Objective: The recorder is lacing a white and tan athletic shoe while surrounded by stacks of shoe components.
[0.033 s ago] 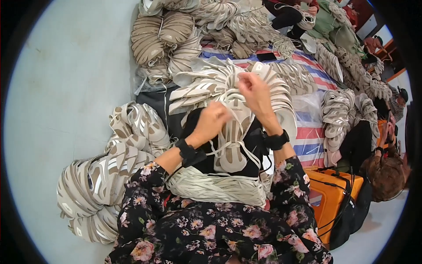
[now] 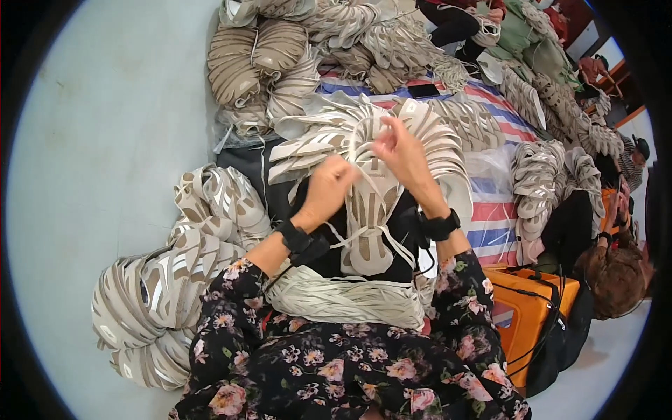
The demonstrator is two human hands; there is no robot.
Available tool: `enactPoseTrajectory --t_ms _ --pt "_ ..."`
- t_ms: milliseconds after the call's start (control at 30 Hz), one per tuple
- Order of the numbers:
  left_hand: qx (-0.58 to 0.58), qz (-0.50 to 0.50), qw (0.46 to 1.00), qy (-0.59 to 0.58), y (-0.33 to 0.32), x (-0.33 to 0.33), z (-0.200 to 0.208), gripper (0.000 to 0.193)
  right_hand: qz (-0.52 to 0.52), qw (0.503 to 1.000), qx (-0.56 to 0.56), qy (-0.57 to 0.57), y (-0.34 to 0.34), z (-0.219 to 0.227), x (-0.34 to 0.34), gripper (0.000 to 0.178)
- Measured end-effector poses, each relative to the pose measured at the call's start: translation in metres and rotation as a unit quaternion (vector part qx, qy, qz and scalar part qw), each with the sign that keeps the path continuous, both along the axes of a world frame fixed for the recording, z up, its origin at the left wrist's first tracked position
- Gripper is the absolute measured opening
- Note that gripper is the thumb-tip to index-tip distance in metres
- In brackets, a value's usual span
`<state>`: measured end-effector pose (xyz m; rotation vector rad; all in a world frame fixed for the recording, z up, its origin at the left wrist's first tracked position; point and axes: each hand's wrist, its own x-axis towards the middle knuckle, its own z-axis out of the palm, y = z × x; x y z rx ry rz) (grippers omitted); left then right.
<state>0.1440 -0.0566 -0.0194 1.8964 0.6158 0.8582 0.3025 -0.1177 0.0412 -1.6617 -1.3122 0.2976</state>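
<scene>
A beige-and-white shoe upper (image 2: pixel 364 245) lies in front of me on dark cloth, its toe toward me and a pale lace lying across it. Above its tongue, a white shoelace (image 2: pixel 355 136) curves up from my left hand (image 2: pixel 327 187) toward the fingertips of my right hand (image 2: pixel 404 157). The left fingers are closed on the lace. Thumb and index finger of the right hand pinch close together at the lace's upper end, slightly blurred. Stacked shoe uppers (image 2: pixel 308 150) fan out behind both hands. A thick bundle of pale laces (image 2: pixel 343 299) rests across my lap.
Bundled uppers (image 2: pixel 150 294) stand at my left, and more bundles (image 2: pixel 259 56) are piled at the far left. A black phone (image 2: pixel 423 91) lies on the striped sheet (image 2: pixel 490 234). An orange case (image 2: pixel 525 315) with black cables is at my right. Other people sit farther right.
My left hand has shifted slightly left and up. The right fingers have changed their bend, and the lace now arches more visibly between the hands.
</scene>
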Motion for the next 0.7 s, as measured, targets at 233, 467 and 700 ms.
enactPoseTrajectory --t_ms 233,467,700 --pt "-0.150 -0.013 0.983 -0.103 -0.002 0.010 -0.012 0.027 0.009 0.961 -0.101 -0.256 -0.027 -0.056 -0.025 0.024" --pt "-0.145 -0.003 0.988 -0.058 -0.008 0.022 -0.015 0.030 -0.088 0.986 0.027 0.139 0.012 -0.028 0.028 0.017" --pt "-0.356 -0.031 0.919 -0.165 0.026 0.028 0.014 0.021 0.081 0.873 0.037 0.480 0.037 -0.002 0.018 0.013"
